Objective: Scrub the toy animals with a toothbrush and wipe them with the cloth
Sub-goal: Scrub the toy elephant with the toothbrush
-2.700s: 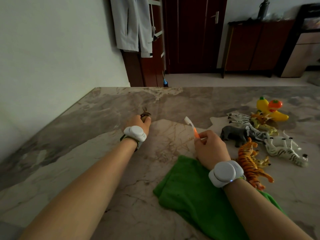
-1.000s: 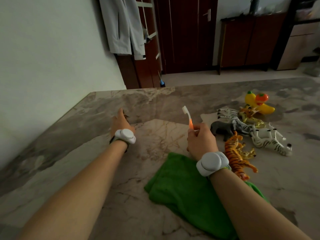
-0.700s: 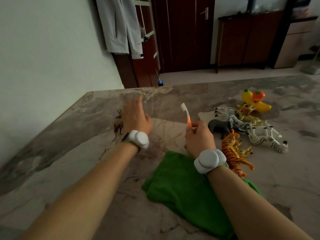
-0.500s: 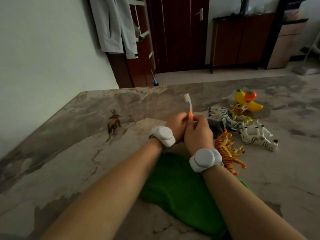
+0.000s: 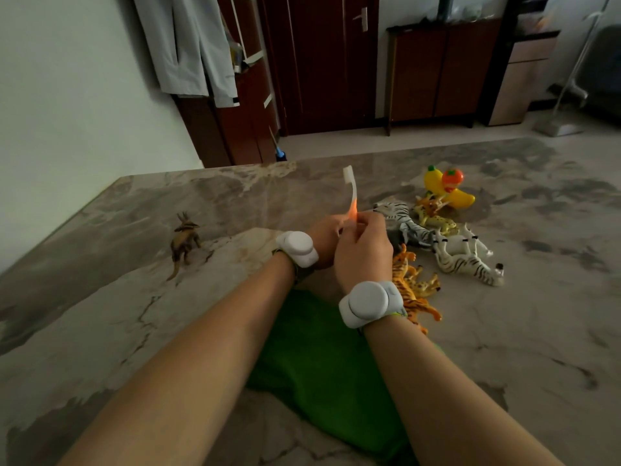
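Left hand [image 5: 324,238] and right hand [image 5: 364,250] grip one toothbrush [image 5: 351,191].

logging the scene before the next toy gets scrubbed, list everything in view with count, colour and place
white-headed, orange-handled plastic toothbrush: 1, white and orange, upright between the hands
green cloth: 1, green, on the table under the forearms
small brown toy animal: 1, brown, standing alone, table left
pile of plastic toy animals: count unclear, white-striped, orange, yellow, grey, table right
plastic fruit toy: 1, yellow and orange, behind the pile
marble table: 1, grey-beige
pale garment: 1, hanging, back left
dark wooden door: 1, back wall
white wristbands: 2, one per wrist
left hand: at the toothbrush handle, grip hidden
right hand: grips the toothbrush handle
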Motion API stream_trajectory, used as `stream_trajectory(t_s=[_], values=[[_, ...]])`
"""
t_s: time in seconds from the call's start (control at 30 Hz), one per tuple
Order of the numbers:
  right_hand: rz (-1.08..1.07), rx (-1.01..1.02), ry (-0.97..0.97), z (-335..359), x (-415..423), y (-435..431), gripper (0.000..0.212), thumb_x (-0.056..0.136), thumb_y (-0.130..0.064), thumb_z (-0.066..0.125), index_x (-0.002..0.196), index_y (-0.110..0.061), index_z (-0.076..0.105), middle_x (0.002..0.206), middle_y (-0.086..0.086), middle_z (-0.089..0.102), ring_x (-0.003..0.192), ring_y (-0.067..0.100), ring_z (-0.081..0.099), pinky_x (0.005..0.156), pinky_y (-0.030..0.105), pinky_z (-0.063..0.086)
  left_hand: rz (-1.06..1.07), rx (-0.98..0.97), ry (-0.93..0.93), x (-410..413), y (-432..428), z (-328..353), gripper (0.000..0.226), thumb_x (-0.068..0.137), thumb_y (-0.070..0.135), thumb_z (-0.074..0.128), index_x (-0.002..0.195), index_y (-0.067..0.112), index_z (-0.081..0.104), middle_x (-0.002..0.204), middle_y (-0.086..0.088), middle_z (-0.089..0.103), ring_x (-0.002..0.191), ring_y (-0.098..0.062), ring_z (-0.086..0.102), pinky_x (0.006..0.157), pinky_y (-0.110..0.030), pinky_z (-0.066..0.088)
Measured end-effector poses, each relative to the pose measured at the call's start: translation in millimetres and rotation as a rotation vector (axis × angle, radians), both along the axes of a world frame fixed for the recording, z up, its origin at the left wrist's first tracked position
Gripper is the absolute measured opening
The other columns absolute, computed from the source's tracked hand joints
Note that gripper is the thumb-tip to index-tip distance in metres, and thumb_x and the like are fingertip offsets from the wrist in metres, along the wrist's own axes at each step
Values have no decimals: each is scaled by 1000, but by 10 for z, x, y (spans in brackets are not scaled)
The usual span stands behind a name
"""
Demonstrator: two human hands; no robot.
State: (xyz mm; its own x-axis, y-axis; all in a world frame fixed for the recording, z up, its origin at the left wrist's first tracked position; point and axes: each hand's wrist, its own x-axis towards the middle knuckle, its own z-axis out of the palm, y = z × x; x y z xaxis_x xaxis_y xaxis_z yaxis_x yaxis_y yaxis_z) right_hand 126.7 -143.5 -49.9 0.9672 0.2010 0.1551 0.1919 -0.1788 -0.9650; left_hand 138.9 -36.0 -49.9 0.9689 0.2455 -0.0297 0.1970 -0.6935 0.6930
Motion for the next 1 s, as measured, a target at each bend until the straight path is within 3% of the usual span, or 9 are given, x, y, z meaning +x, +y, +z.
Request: stream_trajectory(t_s=[0.17, 0.3, 0.43, 0.5, 0.63, 0.7, 0.77, 0.9, 1.0], values=[[7, 0, -41, 18, -25, -11, 23, 104, -30, 45, 120, -15, 54, 94, -6, 57, 81, 13, 52, 69, 28, 41, -82, 16, -37, -30, 64, 57, 10, 100, 11, 53, 96, 16, 60, 81, 12, 59, 75, 1, 55, 66, -6, 41], [59, -17, -61, 26, -42, -16, 24, 104, -32, 46, 120, -18, 55, 92, -9, 57, 85, 13, 54, 73, 29, 44, -61, 30, -85, -102, 89, 104, 8, 98, 12, 55, 101, 14, 63, 87, 8, 62, 77, -2, 57, 73, -16, 43], [125, -36, -88, 21, -81, 8, 22, 104, -34, 47, 118, -21, 57, 94, -11, 60, 85, 10, 55, 71, 27, 42, -48, -10, -134, -261, 222, 107, 24, 92, 14, 65, 109, 30, 62, 88, 13, 67, 80, 5, 64, 79, -21, 53], [157, -74, -106, 7, -110, 21, 20, 104, -33, 48, 117, -20, 57, 94, -11, 61, 84, 10, 56, 68, 27, 42, -66, 9, -133, -392, 329, 114, 36, 83, 12, 72, 108, 37, 66, 96, 8, 73, 89, -4, 69, 84, -30, 57], [223, -95, -127, -13, -151, 34, 18, 103, -32, 49, 114, -21, 58, 89, -6, 65, 74, 11, 61, 63, 34, 51, 157, -227, -244, -718, 597, 63, 43, 78, 4, 70, 105, 37, 69, 92, -2, 74, 79, -20, 70, 67, -33, 57], [233, -101, -155, -13, -168, 43, 19, 103, -34, 50, 112, -19, 58, 87, -7, 63, 73, 11, 60, 64, 37, 52, 257, -387, -298, -907, 733, 24, 45, 74, 15, 75, 117, 24, 69, 100, -10, 74, 84, -27, 71, 72, -39, 56], [254, -117, -159, 5, -164, 55, 19, 103, -34, 51, 113, -20, 58, 88, -9, 63, 72, 11, 61, 62, 35, 52, 339, -501, -317, -1070, 848, -44, 48, 70, 27, 78, 117, 21, 69, 106, -15, 72, 91, -34, 70, 80, -45, 57], [352, -189, -88, 130, -109, 188, 14, 101, -33, 52, 108, -22, 58, 91, -1, 67, 74, 26, 66, 65, 44, 58, 377, -511, -344, -1292, 951, -136, 26, 79, 28, 74, 105, 25, 70, 102, -19, 72, 97, -44, 67, 80, -45, 56], [425, -296, -114, 207, -70, 353, 11, 99, -32, 54, 102, -23, 60, 89, 2, 69, 77, 28, 66, 66, 44, 57, 403, -498, -355, -1349, 985, -214, 43, 76, 38, 74, 115, 20, 68, 106, -16, 72, 95, -37, 70, 85, -51, 58]])
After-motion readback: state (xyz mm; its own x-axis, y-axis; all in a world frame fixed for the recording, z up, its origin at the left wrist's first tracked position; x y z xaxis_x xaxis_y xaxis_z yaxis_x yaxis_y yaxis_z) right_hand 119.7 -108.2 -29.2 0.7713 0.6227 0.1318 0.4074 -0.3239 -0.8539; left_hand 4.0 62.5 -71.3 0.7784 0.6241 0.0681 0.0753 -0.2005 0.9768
